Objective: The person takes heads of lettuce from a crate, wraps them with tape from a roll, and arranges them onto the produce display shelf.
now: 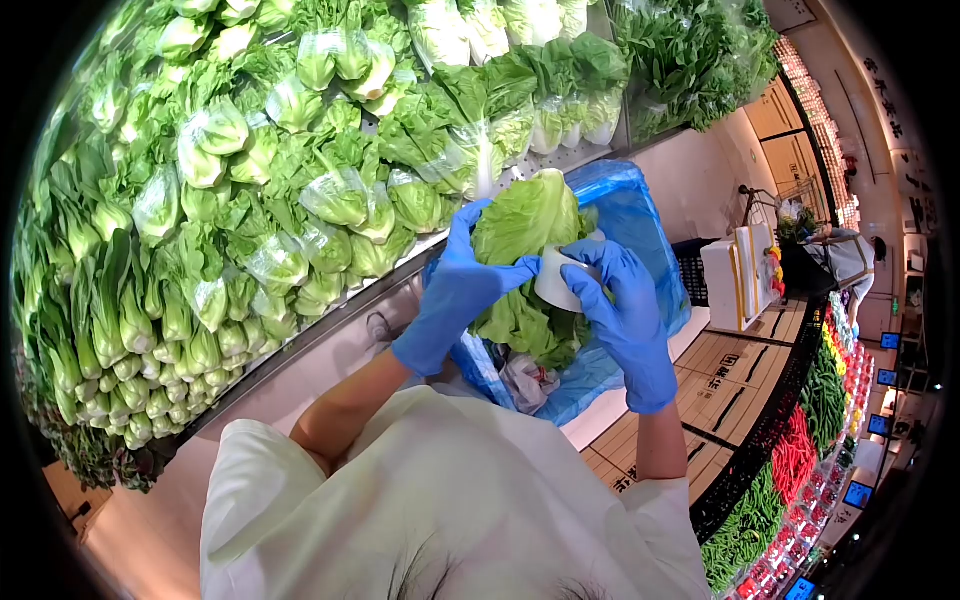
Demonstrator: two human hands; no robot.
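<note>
My left hand, in a blue glove, is closed around the left side of a head of leafy green lettuce. Its thumb reaches across the leaves to a white band-like piece at the lettuce's middle. On the other side, my right hand, also gloved in blue, pinches that white piece between curled fingers and thumb. I cannot tell whether the piece goes all the way round. The lettuce is held above a blue-bag-lined bin, with crumpled clear plastic inside it.
Tiered shelves on the left carry bagged lettuce, bok choy and napa cabbage. Dark leafy greens lie at the upper right. Red peppers and green peppers fill a display at right. Another person stands farther off.
</note>
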